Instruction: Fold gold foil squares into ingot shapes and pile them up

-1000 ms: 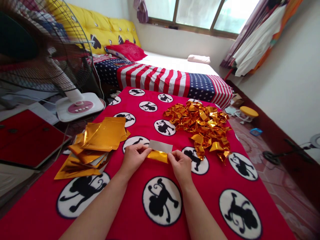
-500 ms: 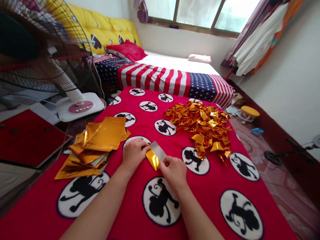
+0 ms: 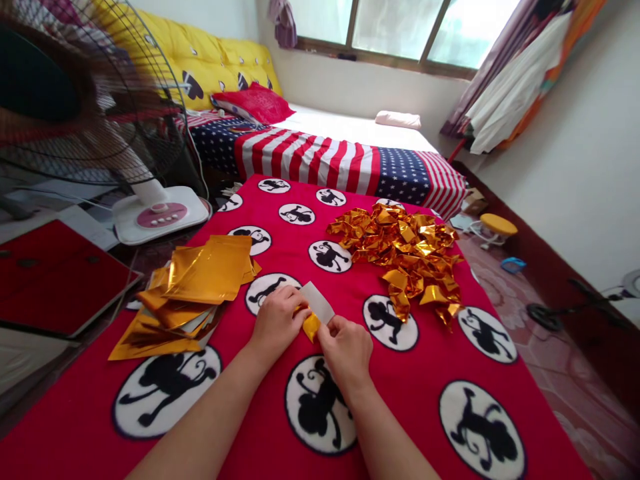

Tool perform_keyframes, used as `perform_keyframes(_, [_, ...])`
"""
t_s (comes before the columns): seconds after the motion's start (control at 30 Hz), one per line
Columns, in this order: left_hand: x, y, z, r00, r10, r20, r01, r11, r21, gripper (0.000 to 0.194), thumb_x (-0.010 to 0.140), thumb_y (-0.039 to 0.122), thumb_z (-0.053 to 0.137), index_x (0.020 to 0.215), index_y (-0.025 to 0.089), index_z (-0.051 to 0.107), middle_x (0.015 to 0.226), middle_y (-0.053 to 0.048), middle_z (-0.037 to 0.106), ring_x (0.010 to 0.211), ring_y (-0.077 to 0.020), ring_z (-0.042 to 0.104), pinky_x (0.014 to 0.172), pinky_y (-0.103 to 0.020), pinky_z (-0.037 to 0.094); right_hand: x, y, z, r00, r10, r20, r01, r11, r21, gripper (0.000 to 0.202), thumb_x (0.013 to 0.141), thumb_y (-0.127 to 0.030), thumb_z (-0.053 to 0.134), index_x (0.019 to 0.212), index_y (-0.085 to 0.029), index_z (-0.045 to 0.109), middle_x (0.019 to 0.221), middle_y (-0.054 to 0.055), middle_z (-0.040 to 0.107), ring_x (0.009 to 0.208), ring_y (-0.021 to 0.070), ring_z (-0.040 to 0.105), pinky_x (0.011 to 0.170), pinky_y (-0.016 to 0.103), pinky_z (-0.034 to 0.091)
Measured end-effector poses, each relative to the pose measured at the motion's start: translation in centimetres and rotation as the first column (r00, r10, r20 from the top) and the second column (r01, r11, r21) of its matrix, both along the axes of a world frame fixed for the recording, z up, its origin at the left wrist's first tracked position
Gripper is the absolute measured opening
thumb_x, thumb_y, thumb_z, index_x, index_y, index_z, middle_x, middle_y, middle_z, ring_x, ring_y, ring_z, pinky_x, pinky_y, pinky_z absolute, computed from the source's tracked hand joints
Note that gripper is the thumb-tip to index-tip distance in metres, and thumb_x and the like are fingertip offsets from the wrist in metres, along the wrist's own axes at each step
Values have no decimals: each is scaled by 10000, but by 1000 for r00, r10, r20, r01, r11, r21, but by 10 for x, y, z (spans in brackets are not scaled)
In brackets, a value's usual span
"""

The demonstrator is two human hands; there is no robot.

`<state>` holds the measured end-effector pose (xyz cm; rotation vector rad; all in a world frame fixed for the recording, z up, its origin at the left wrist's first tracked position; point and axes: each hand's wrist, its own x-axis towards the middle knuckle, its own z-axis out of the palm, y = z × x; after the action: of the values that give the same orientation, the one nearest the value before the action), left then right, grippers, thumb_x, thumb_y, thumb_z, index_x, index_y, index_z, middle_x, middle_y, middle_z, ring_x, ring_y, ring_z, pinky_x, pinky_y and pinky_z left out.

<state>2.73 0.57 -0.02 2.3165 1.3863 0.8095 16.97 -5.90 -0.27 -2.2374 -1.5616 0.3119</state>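
Note:
A sheet of gold foil paper (image 3: pixel 317 300), partly folded, lies on the red cloth between my hands; its pale back faces up and a gold flap shows along the near edge. My left hand (image 3: pixel 279 320) pinches the left end of the fold, its fingers curled over the flap. On the right end, my right hand (image 3: pixel 346 343) is closed with thumb and forefinger on the edge. A stack of flat gold foil sheets (image 3: pixel 210 270) lies to the left. Several folded gold foil pieces (image 3: pixel 400 247) are heaped at the far right.
The red cloth (image 3: pixel 400 413) with black monkey prints covers the table. An electric fan (image 3: pixel 157 213) runs at the left beside a dark red panel (image 3: pixel 60 273). Beyond the table is a bed (image 3: pixel 310 160); a yellow stool (image 3: pixel 499 224) stands on the floor at right.
My left hand has slid right and inward along the fold, covering more of the gold flap. My right hand stays nearly in place on its end.

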Motion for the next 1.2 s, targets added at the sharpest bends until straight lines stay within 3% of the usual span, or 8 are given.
perform_keyframes(0.23, [7, -15, -1, 1000, -2, -17, 2, 1000, 3, 65, 822, 141, 627, 843, 185, 670, 947, -49, 631, 939, -214, 571, 842, -352, 475, 0, -1, 3, 1000, 7, -9, -7, 1000, -10, 217, 796, -343, 590, 628, -231, 666, 580, 13, 670, 549, 145, 564, 532, 260, 217])
perform_keyframes(0.5, [8, -10, -6, 991, -109, 79, 109, 994, 4, 97, 806, 112, 645, 862, 178, 688, 957, -44, 645, 969, -202, 569, 871, -337, 485, 14, -11, 11, 998, 51, -43, -54, 996, -75, 262, 809, -379, 607, 594, -232, 634, 550, 13, 637, 528, 161, 550, 516, 267, 235])
perform_keyframes(0.6, [7, -8, -7, 988, -119, 102, 120, 993, -6, 103, 794, 109, 657, 858, 182, 691, 960, -41, 646, 963, -198, 569, 869, -336, 485, 18, -15, 15, 995, 92, -29, -86, 984, 153, 217, 854, -349, 585, 683, -217, 614, 642, 18, 636, 594, 167, 559, 570, 277, 325])
perform_keyframes(0.73, [5, -8, -8, 985, -123, 120, 125, 992, -7, 95, 793, 119, 655, 852, 187, 689, 955, -41, 640, 952, -197, 570, 855, -334, 485, 11, -15, 20, 948, 317, -6, -265, 803, 534, 88, 892, -207, 533, 854, -207, 613, 876, 61, 630, 837, 195, 570, 777, 325, 416])
perform_keyframes(0.83, [5, -8, -8, 984, -120, 130, 122, 992, -11, 121, 796, 97, 630, 844, 191, 689, 945, -42, 639, 948, -198, 568, 853, -335, 484, 4, -12, 16, 885, 464, -37, -361, 733, 576, 119, 891, -156, 519, 872, -221, 617, 909, 56, 616, 855, 193, 557, 802, 338, 423])
perform_keyframes(0.93, [4, -6, -9, 981, -116, 154, 124, 991, -41, 148, 785, 80, 626, 844, 194, 700, 943, -43, 640, 947, -198, 573, 846, -330, 483, 3, -6, 5, 806, 543, -235, -393, 788, 475, 145, 878, -116, 501, 820, -212, 592, 842, 27, 589, 763, 157, 557, 691, 272, 431])
perform_keyframes(1.03, [0, -1, -10, 973, -131, 190, 149, 986, -80, 154, 791, 89, 627, 850, 199, 718, 943, -41, 651, 931, -187, 586, 847, -322, 481, 7, -2, -6, 772, 499, -393, -375, 858, 352, 141, 814, -82, 548, 743, -203, 564, 769, -10, 553, 656, 123, 527, 601, 230, 399])
perform_keyframes(1.2, [-10, 17, -10, 952, -147, 270, 185, 976, -119, 173, 756, 49, 638, 778, 189, 738, 924, -43, 674, 897, -170, 612, 837, -300, 485, 12, 0, -8, 790, 488, -370, -411, 870, 271, 128, 798, -76, 561, 784, -199, 596, 812, -5, 576, 711, 127, 548, 641, 222, 398])
